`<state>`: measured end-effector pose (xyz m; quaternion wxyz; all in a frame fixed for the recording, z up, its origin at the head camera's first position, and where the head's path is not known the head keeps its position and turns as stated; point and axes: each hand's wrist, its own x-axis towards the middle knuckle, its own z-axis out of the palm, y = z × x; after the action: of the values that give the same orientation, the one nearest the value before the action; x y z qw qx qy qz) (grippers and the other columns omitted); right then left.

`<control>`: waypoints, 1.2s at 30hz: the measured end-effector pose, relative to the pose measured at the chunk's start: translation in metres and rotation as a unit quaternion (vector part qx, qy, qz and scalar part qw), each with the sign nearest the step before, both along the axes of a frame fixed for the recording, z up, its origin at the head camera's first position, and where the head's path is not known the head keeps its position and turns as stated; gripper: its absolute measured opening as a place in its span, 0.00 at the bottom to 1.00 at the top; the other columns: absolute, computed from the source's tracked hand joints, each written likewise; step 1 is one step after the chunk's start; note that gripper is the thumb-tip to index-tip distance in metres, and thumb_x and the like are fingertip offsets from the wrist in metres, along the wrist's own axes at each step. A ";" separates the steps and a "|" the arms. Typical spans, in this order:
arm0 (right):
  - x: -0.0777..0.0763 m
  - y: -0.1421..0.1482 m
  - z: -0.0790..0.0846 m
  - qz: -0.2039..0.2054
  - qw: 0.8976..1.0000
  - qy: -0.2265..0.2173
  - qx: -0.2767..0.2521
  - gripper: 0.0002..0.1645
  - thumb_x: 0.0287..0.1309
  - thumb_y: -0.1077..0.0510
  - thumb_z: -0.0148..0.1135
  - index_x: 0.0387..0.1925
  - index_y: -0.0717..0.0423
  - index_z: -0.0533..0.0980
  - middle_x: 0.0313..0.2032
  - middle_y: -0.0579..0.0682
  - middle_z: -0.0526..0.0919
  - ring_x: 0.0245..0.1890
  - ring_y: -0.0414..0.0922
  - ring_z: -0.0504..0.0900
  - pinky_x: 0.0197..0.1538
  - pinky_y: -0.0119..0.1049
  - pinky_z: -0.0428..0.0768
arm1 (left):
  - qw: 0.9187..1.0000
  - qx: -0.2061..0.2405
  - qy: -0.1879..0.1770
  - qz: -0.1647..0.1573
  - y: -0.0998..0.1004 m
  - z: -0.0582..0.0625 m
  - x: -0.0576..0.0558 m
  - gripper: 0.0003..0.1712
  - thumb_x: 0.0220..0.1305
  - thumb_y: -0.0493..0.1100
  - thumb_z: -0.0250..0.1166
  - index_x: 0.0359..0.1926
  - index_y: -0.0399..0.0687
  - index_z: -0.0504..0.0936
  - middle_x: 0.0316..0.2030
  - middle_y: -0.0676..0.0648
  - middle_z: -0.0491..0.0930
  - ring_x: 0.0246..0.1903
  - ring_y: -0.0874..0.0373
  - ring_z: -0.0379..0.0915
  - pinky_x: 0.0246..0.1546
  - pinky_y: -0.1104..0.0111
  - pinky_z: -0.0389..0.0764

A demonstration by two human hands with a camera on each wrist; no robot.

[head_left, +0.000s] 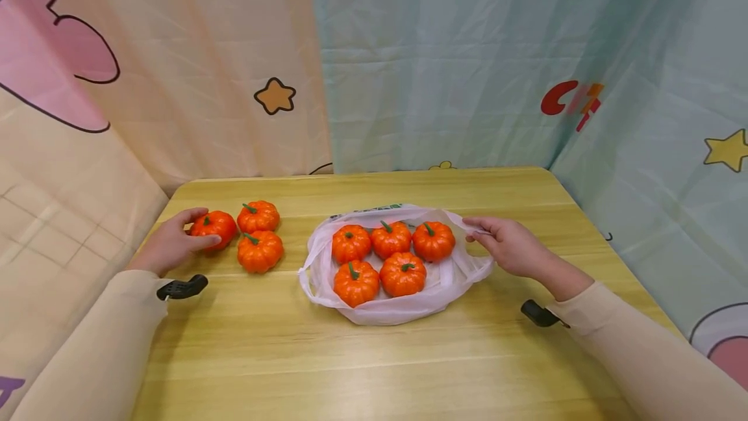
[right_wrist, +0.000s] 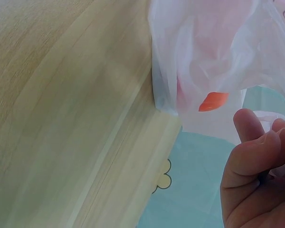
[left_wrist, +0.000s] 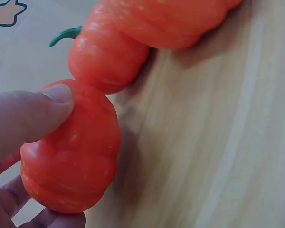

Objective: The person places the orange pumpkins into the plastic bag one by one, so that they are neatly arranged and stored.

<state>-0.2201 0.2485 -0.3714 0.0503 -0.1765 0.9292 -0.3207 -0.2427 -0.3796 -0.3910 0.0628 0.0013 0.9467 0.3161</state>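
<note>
At the table's left side my left hand (head_left: 171, 243) grips a small orange pumpkin (head_left: 213, 229), thumb on the near side and fingers behind. The left wrist view shows the thumb pressed on that pumpkin (left_wrist: 76, 152), fingertips beneath it. Two more pumpkins, one farther back (head_left: 258, 217) and one nearer (head_left: 260, 251), sit just right of it. A white plastic bag (head_left: 386, 316) lies spread open mid-table with several pumpkins inside. My right hand (head_left: 514, 247) pinches the bag's right edge; in the right wrist view the bag (right_wrist: 199, 52) hangs raised beside the curled fingers.
The wooden table (head_left: 374, 375) has its back edge against printed curtains (head_left: 444, 70), which also stand along both sides. Black wrist mounts stick out from the left sleeve (head_left: 182, 287) and the right sleeve (head_left: 539, 313). Bare wood shows in front of the bag.
</note>
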 end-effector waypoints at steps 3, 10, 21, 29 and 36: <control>-0.001 0.000 0.000 0.001 1.000 0.002 0.002 0.25 0.79 0.62 0.53 0.71 0.66 0.72 0.51 0.63 0.89 0.58 0.61 0.85 0.46 0.37 0.85 | 1.000 0.006 0.014 0.002 0.001 0.005 0.001 0.54 0.70 0.60 0.69 0.80 0.33 0.55 0.75 0.23 0.58 0.68 0.25 0.60 0.65 0.37 0.66; -0.001 -0.001 -0.002 0.002 1.000 0.003 0.004 0.25 0.79 0.62 0.53 0.71 0.67 0.72 0.51 0.62 0.89 0.58 0.61 0.86 0.52 0.47 0.86 | 0.998 0.027 0.050 -0.004 0.011 0.020 0.003 0.51 0.70 0.54 0.71 0.79 0.31 0.57 0.72 0.23 0.63 0.62 0.28 0.71 0.46 0.76 0.72; 0.000 0.000 -0.002 -0.001 1.000 -0.011 -0.011 0.25 0.79 0.63 0.52 0.72 0.67 0.71 0.52 0.64 0.88 0.59 0.64 0.84 0.32 0.31 0.77 | 0.998 0.017 0.055 -0.021 0.034 0.038 0.002 0.52 0.67 0.61 0.71 0.81 0.42 0.59 0.73 0.29 0.65 0.66 0.29 0.70 0.57 0.58 0.79; 0.000 0.001 -0.004 -0.002 1.000 -0.010 -0.013 0.25 0.78 0.63 0.53 0.71 0.68 0.71 0.52 0.65 0.88 0.59 0.65 0.84 0.28 0.32 0.74 | 0.998 0.025 0.050 -0.034 0.051 0.050 0.003 0.52 0.68 0.61 0.71 0.82 0.46 0.58 0.75 0.30 0.62 0.70 0.29 0.66 0.65 0.39 0.73; 0.000 0.000 -0.003 -0.002 1.000 -0.010 -0.011 0.25 0.78 0.63 0.53 0.71 0.67 0.71 0.52 0.64 0.88 0.59 0.64 0.84 0.31 0.31 0.77 | 0.997 0.033 0.047 -0.053 0.068 0.059 0.004 0.52 0.68 0.59 0.72 0.83 0.48 0.58 0.76 0.31 0.62 0.72 0.27 0.61 0.67 0.36 0.71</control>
<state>-0.2204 0.2482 -0.3744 0.0572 -0.1721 0.9253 -0.3329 -0.2383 -0.3120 -0.3315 0.0351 0.0681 0.9362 0.3431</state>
